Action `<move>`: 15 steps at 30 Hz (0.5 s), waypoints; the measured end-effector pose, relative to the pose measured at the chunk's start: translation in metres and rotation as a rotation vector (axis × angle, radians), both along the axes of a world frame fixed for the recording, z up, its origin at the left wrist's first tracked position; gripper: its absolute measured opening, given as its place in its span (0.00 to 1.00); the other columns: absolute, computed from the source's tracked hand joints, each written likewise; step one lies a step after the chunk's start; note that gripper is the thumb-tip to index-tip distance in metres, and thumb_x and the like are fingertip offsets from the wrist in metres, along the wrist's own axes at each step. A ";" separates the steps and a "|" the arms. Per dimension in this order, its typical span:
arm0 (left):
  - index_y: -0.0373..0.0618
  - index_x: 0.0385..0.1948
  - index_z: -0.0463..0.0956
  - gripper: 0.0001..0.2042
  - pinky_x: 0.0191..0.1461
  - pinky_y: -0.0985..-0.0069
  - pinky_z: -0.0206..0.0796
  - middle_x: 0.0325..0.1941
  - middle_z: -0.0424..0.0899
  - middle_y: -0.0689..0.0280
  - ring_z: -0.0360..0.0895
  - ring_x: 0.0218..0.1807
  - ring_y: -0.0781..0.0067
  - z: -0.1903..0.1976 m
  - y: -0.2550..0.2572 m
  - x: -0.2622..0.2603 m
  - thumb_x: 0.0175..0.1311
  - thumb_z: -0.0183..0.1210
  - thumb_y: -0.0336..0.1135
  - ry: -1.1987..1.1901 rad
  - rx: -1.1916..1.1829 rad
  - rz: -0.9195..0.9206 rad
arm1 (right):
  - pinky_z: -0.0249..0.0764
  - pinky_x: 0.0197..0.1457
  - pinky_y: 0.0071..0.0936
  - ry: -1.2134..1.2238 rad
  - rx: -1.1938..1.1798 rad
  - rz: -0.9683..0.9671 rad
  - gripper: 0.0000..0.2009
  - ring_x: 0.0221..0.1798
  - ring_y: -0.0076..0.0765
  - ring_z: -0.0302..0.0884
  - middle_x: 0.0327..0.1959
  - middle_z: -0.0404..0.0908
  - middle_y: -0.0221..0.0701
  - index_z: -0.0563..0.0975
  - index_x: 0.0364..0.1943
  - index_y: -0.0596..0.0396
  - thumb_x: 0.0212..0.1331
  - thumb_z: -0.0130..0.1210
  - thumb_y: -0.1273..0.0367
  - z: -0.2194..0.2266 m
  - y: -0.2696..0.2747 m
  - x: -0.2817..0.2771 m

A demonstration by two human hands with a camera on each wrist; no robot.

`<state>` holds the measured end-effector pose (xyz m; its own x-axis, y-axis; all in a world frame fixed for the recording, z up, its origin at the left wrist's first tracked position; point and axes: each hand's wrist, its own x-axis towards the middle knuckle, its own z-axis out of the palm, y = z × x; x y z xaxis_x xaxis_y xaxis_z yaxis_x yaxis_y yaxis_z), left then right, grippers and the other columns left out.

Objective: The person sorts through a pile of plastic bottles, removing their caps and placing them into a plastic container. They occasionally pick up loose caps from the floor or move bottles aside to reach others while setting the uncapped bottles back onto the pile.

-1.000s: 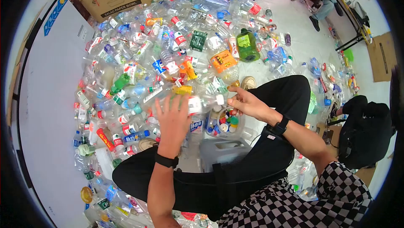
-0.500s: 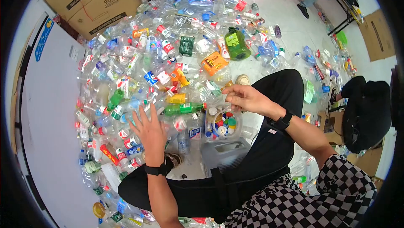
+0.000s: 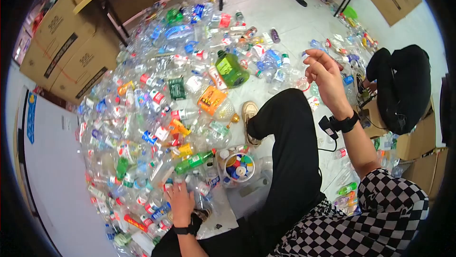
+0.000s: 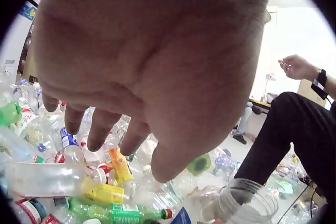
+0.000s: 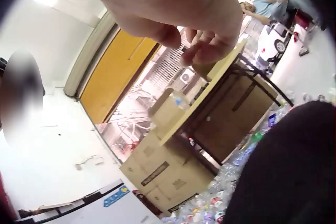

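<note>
My left hand (image 3: pixel 180 202) is low over the bottle pile, fingers straight, fingertips right at a clear bottle (image 3: pixel 179 179). Its palm faces the left wrist camera, with loosely spread fingers. Just beyond it lies a green bottle (image 3: pixel 194 162) with a red cap. My right hand (image 3: pixel 325 76) is raised to the right of my knee, fingers loosely bent. A gap shows between its thumb and fingers in the right wrist view, with nothing visible there. Between my legs stands a clear tub (image 3: pixel 254 168) of coloured bottle caps, beside a grey plastic jug (image 3: pixel 251 191).
Empty plastic bottles cover the floor ahead and left, among them a large green jug (image 3: pixel 231 69) and an orange-labelled bottle (image 3: pixel 213 100). Cardboard boxes (image 3: pixel 71 57) and a table stand behind. A white cabinet (image 3: pixel 52 162) borders the left side; a black bag (image 3: pixel 403 88) is at right.
The left hand has let go of a clear bottle and dropped lower onto the pile. The right hand has left the bottle's cap end and risen to the right. The head view has turned.
</note>
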<state>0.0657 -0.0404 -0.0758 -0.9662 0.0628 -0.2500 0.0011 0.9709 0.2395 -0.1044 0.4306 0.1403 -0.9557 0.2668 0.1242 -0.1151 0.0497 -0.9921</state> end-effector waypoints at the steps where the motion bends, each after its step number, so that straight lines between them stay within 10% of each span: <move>1: 0.43 0.58 0.73 0.25 0.68 0.44 0.56 0.57 0.76 0.49 0.69 0.64 0.42 -0.010 -0.002 0.001 0.57 0.63 0.39 -0.049 0.049 -0.019 | 0.68 0.37 0.18 0.009 -0.001 -0.022 0.14 0.34 0.18 0.72 0.41 0.77 0.27 0.73 0.54 0.58 0.68 0.53 0.69 -0.011 0.017 -0.004; 5: 0.39 0.57 0.71 0.23 0.48 0.51 0.72 0.45 0.81 0.45 0.80 0.45 0.40 -0.034 0.003 0.008 0.58 0.60 0.36 -0.164 0.233 -0.050 | 0.69 0.32 0.20 -0.129 0.114 -0.185 0.14 0.34 0.21 0.75 0.38 0.77 0.26 0.73 0.53 0.58 0.66 0.53 0.68 -0.078 0.080 -0.023; 11: 0.39 0.62 0.67 0.28 0.52 0.55 0.72 0.51 0.79 0.43 0.78 0.51 0.41 -0.110 -0.012 0.038 0.59 0.61 0.36 -0.294 0.215 -0.068 | 0.75 0.36 0.26 -0.566 0.261 -0.280 0.16 0.38 0.28 0.81 0.34 0.80 0.32 0.75 0.51 0.59 0.62 0.53 0.66 -0.220 0.131 -0.039; 15: 0.40 0.68 0.64 0.23 0.55 0.61 0.68 0.56 0.78 0.41 0.76 0.54 0.41 -0.055 0.010 0.017 0.74 0.48 0.40 -0.335 0.344 -0.043 | 0.76 0.51 0.41 -0.537 0.718 -0.165 0.18 0.47 0.53 0.82 0.41 0.84 0.50 0.79 0.47 0.62 0.55 0.54 0.65 -0.320 0.147 -0.075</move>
